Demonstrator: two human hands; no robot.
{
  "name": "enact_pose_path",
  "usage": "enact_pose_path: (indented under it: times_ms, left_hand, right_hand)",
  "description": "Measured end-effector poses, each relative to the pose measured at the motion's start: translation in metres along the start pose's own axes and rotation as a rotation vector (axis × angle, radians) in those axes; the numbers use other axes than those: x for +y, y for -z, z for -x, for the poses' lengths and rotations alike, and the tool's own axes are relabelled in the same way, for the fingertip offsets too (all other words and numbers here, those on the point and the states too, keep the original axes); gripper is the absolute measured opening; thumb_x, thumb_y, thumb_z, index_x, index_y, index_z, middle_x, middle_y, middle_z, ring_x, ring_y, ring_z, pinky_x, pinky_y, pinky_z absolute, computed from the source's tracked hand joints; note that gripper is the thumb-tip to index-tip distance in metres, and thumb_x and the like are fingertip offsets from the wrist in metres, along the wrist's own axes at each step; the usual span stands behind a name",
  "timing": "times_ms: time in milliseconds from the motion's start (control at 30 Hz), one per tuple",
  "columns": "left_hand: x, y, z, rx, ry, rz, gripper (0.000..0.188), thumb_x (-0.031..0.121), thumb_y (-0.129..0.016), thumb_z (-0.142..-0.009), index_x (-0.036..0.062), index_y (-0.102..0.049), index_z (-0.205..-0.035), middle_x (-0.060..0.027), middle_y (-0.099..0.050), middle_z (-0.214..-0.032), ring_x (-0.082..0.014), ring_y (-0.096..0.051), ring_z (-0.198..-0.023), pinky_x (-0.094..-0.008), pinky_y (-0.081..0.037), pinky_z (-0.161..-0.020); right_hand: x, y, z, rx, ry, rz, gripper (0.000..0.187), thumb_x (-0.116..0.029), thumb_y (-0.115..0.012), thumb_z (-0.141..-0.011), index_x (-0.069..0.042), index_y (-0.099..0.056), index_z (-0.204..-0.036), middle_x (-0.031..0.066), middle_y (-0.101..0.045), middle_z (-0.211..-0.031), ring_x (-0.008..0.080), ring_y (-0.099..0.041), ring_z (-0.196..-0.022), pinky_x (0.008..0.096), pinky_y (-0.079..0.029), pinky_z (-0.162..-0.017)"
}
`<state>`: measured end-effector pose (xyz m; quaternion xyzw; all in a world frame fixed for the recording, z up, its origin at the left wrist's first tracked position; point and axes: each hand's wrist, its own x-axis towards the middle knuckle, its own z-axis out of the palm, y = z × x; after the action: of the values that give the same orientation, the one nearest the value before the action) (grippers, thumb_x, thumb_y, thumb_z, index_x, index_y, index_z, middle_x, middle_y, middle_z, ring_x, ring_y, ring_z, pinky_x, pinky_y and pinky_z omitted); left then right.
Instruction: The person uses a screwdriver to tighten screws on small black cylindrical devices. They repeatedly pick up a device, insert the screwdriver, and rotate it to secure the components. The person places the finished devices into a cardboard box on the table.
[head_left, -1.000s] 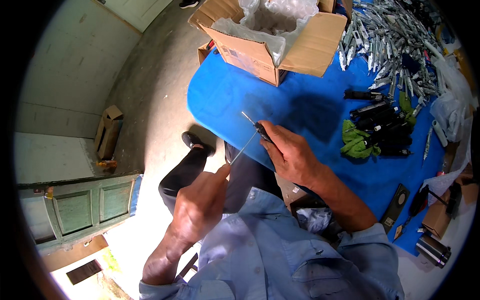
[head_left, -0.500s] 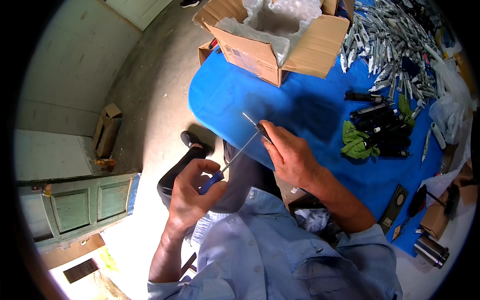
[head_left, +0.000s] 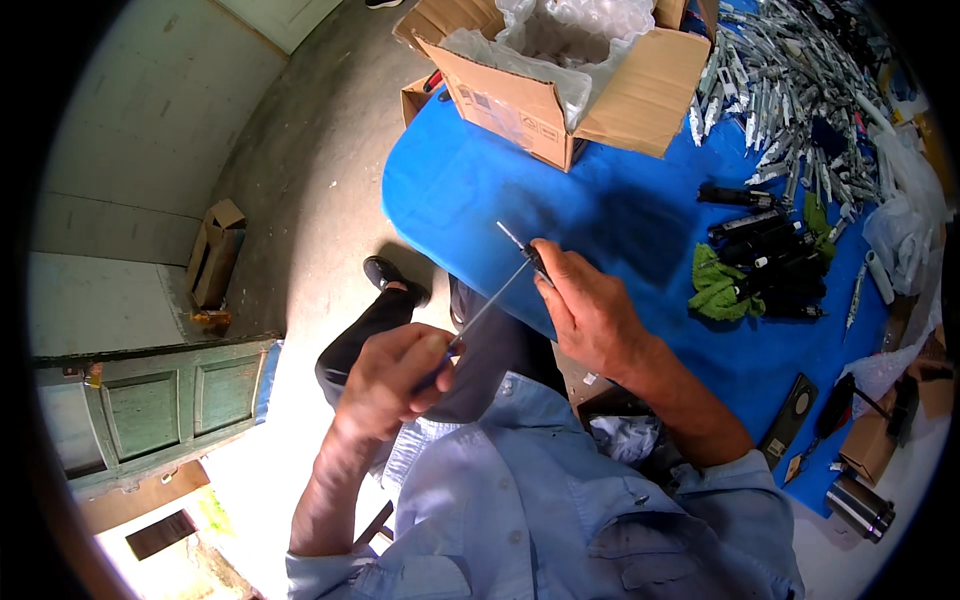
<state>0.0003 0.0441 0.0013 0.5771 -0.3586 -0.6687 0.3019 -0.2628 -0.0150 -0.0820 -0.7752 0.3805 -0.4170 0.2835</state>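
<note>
My left hand (head_left: 398,375) is closed around the blue handle of a screwdriver, mostly hidden in the fist. The screwdriver's thin metal shaft (head_left: 492,302) slants up and to the right. Its tip meets a small black piece with a thin metal rod (head_left: 509,235) sticking out toward the upper left. Fingers and thumb of my right hand (head_left: 597,315) pinch that black piece, and they cover most of it. Both hands are held over my lap, by the near edge of the blue-covered table (head_left: 480,190).
An open cardboard box (head_left: 515,122) lined with clear plastic stands at the far edge. Many slim grey-white pen-like pieces (head_left: 785,85) are heaped at the far right. Nearer lie several black cylindrical parts (head_left: 765,245) on a green cloth (head_left: 715,295), and a metal cup (head_left: 860,505).
My left hand has gone from a loose, open-fingered hold on the screwdriver handle to a tighter, turned grip. The right hand and its piece have shifted slightly right.
</note>
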Motion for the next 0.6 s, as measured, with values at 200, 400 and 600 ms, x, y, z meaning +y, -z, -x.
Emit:
enact_pose_path:
  times_ms: [200, 400, 600]
  left_hand:
    - [0.004, -0.005, 0.004, 0.054, 0.111, 0.116, 0.027, 0.021, -0.069, -0.104, -0.0039, -0.066, -0.113, -0.0090, -0.072, -0.084, -0.0061, -0.060, -0.055, -0.0188, -0.043, -0.043]
    - [-0.006, -0.019, 0.007, 0.285, -0.644, -0.839, 0.026, -0.002, -0.079, -0.087, -0.0041, -0.065, -0.109, -0.0133, -0.070, -0.096, -0.0225, -0.072, -0.079, -0.0339, -0.057, -0.063]
    - [-0.016, -0.019, 0.001, 0.412, -0.989, -1.253, 0.028, -0.004, -0.079, -0.087, -0.0030, -0.070, -0.113, -0.0144, -0.067, -0.090, -0.0233, -0.071, -0.072, -0.0343, -0.056, -0.058]
  right_hand:
    - [-0.001, -0.006, 0.002, 0.012, 0.024, 0.005, 0.045, 0.005, -0.066, -0.097, 0.007, -0.052, -0.140, 0.0218, -0.064, -0.096, 0.0398, -0.067, -0.082, 0.0444, -0.053, -0.068]
    - [0.002, -0.006, 0.001, 0.009, -0.003, -0.008, 0.045, 0.003, -0.065, -0.096, 0.007, -0.050, -0.139, 0.0241, -0.064, -0.100, 0.0450, -0.066, -0.088, 0.0492, -0.055, -0.072]
    - [0.003, -0.005, 0.001, -0.015, -0.030, -0.041, 0.044, 0.003, -0.064, -0.096, 0.006, -0.050, -0.138, 0.0246, -0.064, -0.100, 0.0464, -0.066, -0.088, 0.0500, -0.055, -0.072]
